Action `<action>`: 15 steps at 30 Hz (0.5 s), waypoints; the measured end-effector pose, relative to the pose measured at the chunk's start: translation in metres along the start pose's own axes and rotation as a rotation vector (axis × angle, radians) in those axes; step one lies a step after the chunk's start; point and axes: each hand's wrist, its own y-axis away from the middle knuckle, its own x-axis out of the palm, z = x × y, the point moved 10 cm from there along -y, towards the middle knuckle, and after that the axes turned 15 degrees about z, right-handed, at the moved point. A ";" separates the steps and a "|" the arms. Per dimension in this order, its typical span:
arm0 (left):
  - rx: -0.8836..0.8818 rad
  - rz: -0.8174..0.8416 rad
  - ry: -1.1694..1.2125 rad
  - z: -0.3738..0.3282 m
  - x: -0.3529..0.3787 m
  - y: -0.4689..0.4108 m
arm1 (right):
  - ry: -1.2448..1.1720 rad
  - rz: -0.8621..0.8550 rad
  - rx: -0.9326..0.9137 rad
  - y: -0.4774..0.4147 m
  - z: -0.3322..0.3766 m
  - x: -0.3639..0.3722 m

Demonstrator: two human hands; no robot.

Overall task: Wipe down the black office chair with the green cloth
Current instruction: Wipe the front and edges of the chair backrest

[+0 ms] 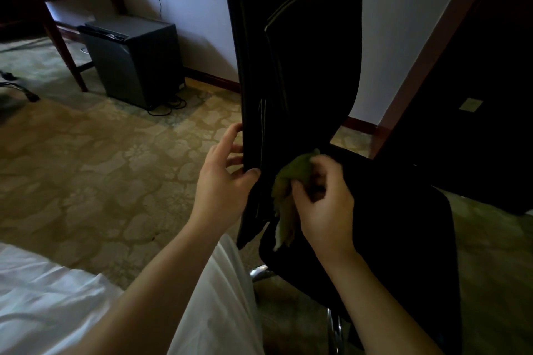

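black, padded and tall-backed, the office chair (pixel 297 46) is standing on patterned beige carpet (pixel 101 158). the left hand (pixel 223 181) is gripping the backrest's left edge, fingers curled round it. the right hand (pixel 323 210) is clutching the crumpled green cloth (pixel 291 181), pressing it against the lower backrest just above the seat.

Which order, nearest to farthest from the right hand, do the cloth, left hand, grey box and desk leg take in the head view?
1. Cloth, held in the right hand.
2. Left hand, just to the left, gripping the edge of the chair.
3. Grey box, far left by the wall.
4. Desk leg, farther left still.
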 end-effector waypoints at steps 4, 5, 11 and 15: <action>0.005 -0.018 -0.001 0.001 -0.001 -0.001 | -0.020 -0.093 -0.021 -0.020 0.016 -0.013; 0.009 -0.018 0.007 0.001 -0.001 -0.001 | 0.019 -0.091 -0.025 -0.022 0.017 -0.011; 0.011 -0.025 0.029 0.001 0.001 -0.001 | 0.091 -0.054 -0.024 -0.023 0.012 -0.002; 0.007 -0.013 0.027 0.001 0.000 0.000 | 0.112 0.036 -0.022 -0.015 0.003 0.009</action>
